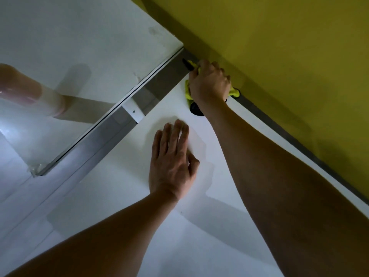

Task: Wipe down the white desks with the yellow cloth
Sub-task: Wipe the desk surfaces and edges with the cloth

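Right hand (209,82) bunches the soft, light yellow cloth (234,92) at the counter (123,226) corner; left hand (171,158) rests flat.

L hand (173,158) flat, fingers straight; R hand (209,82) fingers curled.

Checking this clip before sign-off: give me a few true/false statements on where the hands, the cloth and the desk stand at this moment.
1. The right hand holds the yellow cloth at the far corner of the white desk. True.
2. The left hand grips a second cloth. False: it lies flat on the desk, fingers straight, holding nothing.
3. The cloth sits next to the yellow wall. True.
4. The two hands touch each other. False: bare desk shows between them.
5. A glass divider stands to the left of the hands. True.
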A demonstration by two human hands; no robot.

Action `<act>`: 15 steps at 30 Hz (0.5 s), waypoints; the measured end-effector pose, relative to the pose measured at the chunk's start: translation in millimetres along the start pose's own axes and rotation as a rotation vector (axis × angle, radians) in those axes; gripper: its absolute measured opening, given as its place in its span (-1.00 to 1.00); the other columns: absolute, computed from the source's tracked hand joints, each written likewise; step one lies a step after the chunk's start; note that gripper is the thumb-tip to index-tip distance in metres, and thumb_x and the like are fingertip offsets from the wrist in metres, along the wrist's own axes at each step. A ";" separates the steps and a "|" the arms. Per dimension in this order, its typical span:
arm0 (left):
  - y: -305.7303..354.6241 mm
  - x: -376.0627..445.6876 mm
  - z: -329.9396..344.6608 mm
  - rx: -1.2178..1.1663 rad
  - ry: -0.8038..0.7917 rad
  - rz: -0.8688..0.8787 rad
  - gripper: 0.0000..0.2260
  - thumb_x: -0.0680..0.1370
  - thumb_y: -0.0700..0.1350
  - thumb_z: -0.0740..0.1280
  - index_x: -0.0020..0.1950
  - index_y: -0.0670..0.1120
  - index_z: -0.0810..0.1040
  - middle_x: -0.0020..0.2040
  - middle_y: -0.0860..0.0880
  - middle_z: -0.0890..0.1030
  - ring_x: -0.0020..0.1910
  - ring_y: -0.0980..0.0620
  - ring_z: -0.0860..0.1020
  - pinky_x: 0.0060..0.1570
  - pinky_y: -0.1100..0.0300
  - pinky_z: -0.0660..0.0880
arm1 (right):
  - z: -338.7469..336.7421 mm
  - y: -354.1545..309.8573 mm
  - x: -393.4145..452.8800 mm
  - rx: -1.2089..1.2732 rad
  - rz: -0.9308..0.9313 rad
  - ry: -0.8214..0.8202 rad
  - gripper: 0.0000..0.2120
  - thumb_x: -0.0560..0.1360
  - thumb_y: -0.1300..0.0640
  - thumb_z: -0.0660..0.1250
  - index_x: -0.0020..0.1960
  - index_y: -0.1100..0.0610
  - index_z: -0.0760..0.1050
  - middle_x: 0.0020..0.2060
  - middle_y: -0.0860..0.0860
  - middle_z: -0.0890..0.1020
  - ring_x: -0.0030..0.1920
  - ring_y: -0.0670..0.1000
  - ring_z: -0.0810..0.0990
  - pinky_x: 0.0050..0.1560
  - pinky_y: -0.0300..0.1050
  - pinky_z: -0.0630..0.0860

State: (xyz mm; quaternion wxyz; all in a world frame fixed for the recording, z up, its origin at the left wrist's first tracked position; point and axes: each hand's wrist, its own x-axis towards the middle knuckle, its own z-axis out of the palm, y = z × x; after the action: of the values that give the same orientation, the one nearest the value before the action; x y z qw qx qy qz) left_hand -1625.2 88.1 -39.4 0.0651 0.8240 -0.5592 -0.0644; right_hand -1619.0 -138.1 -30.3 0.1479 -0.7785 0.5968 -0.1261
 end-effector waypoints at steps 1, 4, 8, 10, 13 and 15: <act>0.6 -0.6 -0.1 -0.005 0.005 0.001 -0.32 0.60 0.10 0.09 0.69 -0.11 0.09 0.68 -0.12 0.12 0.67 -0.15 0.08 0.65 -0.07 -0.03 | -1.7 4.0 -3.5 0.002 -0.002 -0.007 -0.71 0.59 -0.08 0.16 0.21 0.00 0.50 0.11 0.04 0.59 0.15 0.14 0.56 0.19 0.09 0.41; -0.9 -1.4 -0.2 -0.009 0.008 0.007 -0.30 0.58 0.08 0.18 0.69 -0.11 0.09 0.68 -0.12 0.12 0.67 -0.15 0.09 0.66 -0.06 -0.05 | -13.3 31.7 -25.2 0.020 0.040 0.004 -0.70 0.59 -0.07 0.15 0.23 0.01 0.48 0.13 0.05 0.59 0.18 0.14 0.54 0.24 0.14 0.36; -1.0 -0.9 -2.6 -0.005 0.005 0.017 -0.28 0.56 0.12 0.11 0.69 -0.12 0.10 0.68 -0.14 0.13 0.66 -0.17 0.10 0.65 -0.07 -0.05 | -41.5 99.3 -72.2 -0.001 0.105 0.045 -0.69 0.56 -0.03 0.14 0.21 0.05 0.49 0.10 0.10 0.59 0.14 0.16 0.54 0.23 0.13 0.34; -0.5 -0.8 -2.7 -0.007 0.006 0.016 -0.29 0.57 0.12 0.10 0.69 -0.12 0.11 0.68 -0.14 0.14 0.66 -0.18 0.10 0.65 -0.08 -0.04 | -58.6 137.9 -99.6 -0.018 0.141 0.087 -0.72 0.55 0.00 0.15 0.17 0.06 0.50 0.05 0.12 0.59 0.10 0.18 0.55 0.19 0.12 0.36; -0.3 -0.5 -0.9 -0.011 0.016 0.009 -0.31 0.59 0.11 0.11 0.69 -0.12 0.10 0.68 -0.15 0.14 0.66 -0.19 0.11 0.65 -0.10 -0.01 | -76.3 177.8 -131.5 -0.058 0.183 0.135 -0.72 0.55 0.01 0.12 0.11 0.09 0.51 0.00 0.14 0.59 0.05 0.20 0.54 0.16 0.12 0.38; -0.1 0.5 0.7 -0.014 0.032 0.005 -0.32 0.59 0.11 0.11 0.68 -0.12 0.12 0.68 -0.15 0.15 0.65 -0.20 0.12 0.65 -0.10 0.00 | -78.4 185.9 -137.7 -0.092 0.209 0.152 -0.70 0.55 -0.02 0.11 0.10 0.09 0.52 0.00 0.14 0.59 0.04 0.20 0.54 0.15 0.11 0.38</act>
State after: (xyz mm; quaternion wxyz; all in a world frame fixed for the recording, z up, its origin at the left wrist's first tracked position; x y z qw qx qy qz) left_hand -1625.1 87.6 -40.1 0.0798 0.8231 -0.5596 -0.0548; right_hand -1849.3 -56.7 -31.3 0.0788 -0.7064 0.6892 -0.1409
